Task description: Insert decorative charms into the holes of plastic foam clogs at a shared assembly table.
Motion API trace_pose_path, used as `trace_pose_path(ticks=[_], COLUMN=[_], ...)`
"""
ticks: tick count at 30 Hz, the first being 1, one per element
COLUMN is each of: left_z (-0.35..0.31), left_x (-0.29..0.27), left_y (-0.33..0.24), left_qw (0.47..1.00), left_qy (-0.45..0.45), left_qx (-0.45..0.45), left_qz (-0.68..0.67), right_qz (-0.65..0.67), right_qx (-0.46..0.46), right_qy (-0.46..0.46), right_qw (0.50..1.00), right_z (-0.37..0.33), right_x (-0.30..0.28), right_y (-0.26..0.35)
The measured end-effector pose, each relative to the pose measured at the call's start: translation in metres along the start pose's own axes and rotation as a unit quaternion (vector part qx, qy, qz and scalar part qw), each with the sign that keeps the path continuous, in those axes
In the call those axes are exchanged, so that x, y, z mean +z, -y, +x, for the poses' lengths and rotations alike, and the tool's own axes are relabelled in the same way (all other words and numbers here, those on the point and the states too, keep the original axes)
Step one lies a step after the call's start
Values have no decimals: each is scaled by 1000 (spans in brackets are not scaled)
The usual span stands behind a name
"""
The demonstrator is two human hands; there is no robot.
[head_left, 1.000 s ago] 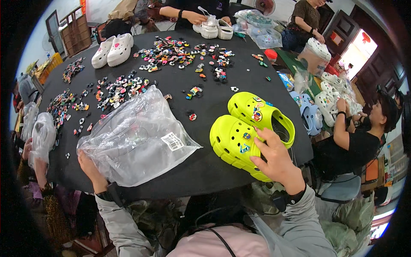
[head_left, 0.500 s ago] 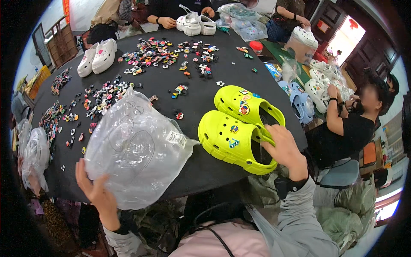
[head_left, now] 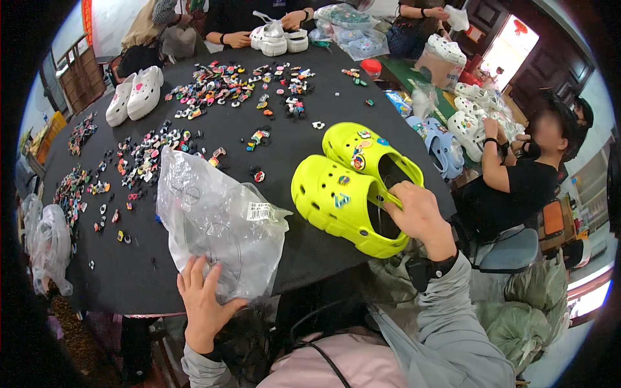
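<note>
A pair of lime-green clogs (head_left: 352, 181) with coloured charms sits side by side near the table's right edge. My right hand (head_left: 417, 213) is closed on their adjoining rims near the heels. Left of them lies a clear plastic bag (head_left: 223, 216) with a white label, loosely crumpled. On its near edge rests my left hand (head_left: 207, 299), fingers extended over the plastic and thumb held apart. Small shoe charms (head_left: 152, 155) lie in loose piles beyond the bag.
White clogs (head_left: 136, 96) stand at the far left of the black table (head_left: 272, 284). Across it, a person handles another white pair (head_left: 278, 40). At right, a seated person in black (head_left: 524, 181) works beside blue clogs (head_left: 443, 147) and more white clogs. Clear bags (head_left: 52, 239) hang at left.
The plastic bag has flattened and narrowed, its left side drawn inward. My left hand has moved right onto its near edge. The right hand keeps its grip; the view has shifted slightly.
</note>
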State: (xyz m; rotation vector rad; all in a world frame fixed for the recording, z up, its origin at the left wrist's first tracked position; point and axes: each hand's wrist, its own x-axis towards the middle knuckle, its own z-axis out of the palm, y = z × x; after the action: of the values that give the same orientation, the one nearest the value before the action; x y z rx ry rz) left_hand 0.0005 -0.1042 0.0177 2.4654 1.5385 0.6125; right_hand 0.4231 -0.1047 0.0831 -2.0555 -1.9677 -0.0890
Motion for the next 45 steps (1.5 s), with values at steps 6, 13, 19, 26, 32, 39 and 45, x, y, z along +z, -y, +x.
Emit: trace_pose_path(ticks=[6,13,19,26,32,39,45], left_z=[-1,-9,-8,-8,-9,-7,-5], left_x=[11,30,39,33,37,23,5], left_y=[11,30,27,31,33,20,9], left_qw=[997,975,938,949,941,916,861], left_qy=[-75,-165,-250,-215,-258,-299,-417], left_qx=[28,-83,-136,-81,-60,-68,-29], left_qz=[-18,-124,-199,-217,-211,-260,-290], right_qz=[-12,-37,14,1,0,-84,55], right_qx=[75,-14,-135,-90,-66,-89,-225], right_qy=[45,-128,-34,16,37,-2,-96], right_qw=[996,991,990,996,997,992,968], right_z=[7,-9,-28,-41,-39,-39,-33], right_x=[-1,-35,-25,7,10,8,-7], right_y=[22,-15,10,18,16,22,90])
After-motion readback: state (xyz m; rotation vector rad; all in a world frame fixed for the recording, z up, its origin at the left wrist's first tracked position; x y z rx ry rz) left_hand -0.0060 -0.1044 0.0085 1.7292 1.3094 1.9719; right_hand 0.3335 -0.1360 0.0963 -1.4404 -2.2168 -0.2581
